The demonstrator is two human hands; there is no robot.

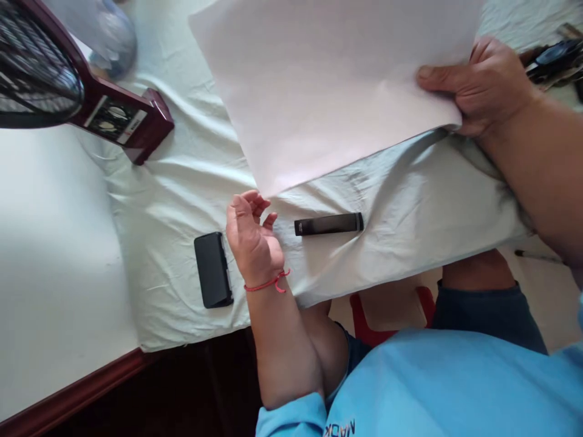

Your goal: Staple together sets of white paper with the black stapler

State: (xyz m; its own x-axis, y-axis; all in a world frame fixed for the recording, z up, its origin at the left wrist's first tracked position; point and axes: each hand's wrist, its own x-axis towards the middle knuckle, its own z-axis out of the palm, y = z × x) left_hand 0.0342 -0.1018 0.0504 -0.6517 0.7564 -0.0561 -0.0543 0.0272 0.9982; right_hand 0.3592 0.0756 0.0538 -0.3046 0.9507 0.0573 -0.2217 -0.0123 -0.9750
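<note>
My right hand [489, 88] grips a large white sheet of paper [337, 91] by its right edge, thumb on top and fingers underneath. The sheet is raised over the cloth, and its upper part runs out of the frame. By the sheet's lower left corner is my left hand [255, 237], palm turned up and fingers loosely bent and apart, holding nothing; whether a fingertip touches the corner is unclear. Below the sheet's near edge lies a narrow black stapler [328, 224]. A black phone [213, 270] lies left of my left wrist.
A pale, wrinkled cloth [168, 243] covers the table. At upper left stands a dark red device [118, 115] with a black grille, beside a clear plastic bag [112, 36]. Dark cluttered items [555, 60] lie at far right. Below the near edge is a red seat [364, 321].
</note>
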